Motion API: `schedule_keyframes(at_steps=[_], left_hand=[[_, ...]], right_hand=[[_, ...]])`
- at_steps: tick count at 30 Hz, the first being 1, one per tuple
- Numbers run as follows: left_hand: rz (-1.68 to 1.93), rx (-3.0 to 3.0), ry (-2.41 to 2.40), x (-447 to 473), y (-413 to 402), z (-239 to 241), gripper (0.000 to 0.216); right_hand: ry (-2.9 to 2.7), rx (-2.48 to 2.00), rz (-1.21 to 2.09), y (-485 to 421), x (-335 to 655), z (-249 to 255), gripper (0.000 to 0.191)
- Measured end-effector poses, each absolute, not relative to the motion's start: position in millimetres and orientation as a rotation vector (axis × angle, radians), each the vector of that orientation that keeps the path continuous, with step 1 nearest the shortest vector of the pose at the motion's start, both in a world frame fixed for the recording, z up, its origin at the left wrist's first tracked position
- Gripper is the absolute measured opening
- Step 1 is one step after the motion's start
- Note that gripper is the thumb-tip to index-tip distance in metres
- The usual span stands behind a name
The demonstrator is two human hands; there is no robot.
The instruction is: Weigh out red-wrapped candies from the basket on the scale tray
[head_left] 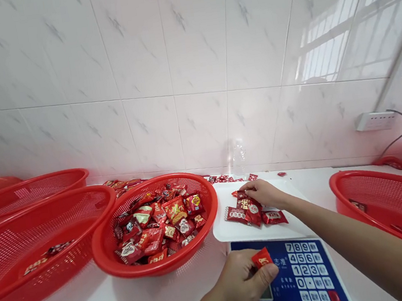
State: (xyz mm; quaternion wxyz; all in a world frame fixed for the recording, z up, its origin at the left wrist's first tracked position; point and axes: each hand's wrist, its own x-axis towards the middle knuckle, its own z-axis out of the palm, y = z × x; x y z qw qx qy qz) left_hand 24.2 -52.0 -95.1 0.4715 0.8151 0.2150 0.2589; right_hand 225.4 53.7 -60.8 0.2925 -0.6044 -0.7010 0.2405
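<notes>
My left hand (241,280) is closed, pinching a small red wrapped candy (261,258) between thumb and finger above the blue keypad (307,270) of a digital scale. On the scale's white tray (232,238) lies a small pile of red wrapped packets (238,214). My right hand (265,193) reaches over the tray, its fingers closed on the upper end of a dark red packet (247,200) in the pile. Left of the scale stands a red perforated basket (100,257) heaped with mixed wrapped candies (158,221).
Two red baskets (106,198) stand at the left, the nearer with some packets inside. Another red basket (339,178) is at the right. Along the wall are loose packets (223,178) and a clear plastic bottle (238,157). A white power strip (375,121) hangs on the tiles.
</notes>
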Motion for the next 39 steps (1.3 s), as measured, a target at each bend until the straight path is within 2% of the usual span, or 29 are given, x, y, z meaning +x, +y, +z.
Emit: schedule_keyframes(at_steps=[11,16,24,29,35,39], left_hand=[[0.663,1.984,0.511,24,-52,-94,0.043],[0.703,1.968,0.467,25,-53,-93,0.042],[0.679,1.983,0.452,25,-54,-90,0.041],[0.683,1.987,0.458,26,-54,-91,0.04],[0.667,2.032,0.539,25,-53,-93,0.042],[0.664,2.046,0.532,24,-53,-92,0.041]], right_hand=[[-1.825,-1.542,0.658,64,225,-65,0.028],[-1.855,-1.53,0.556,69,218,-59,0.027],[-2.089,-1.541,0.419,60,204,-63,0.049],[-2.238,-1.583,0.394,62,196,-65,0.034],[-2.214,-1.605,0.427,67,196,-57,0.035],[-2.175,-1.574,0.41,66,195,-48,0.027]])
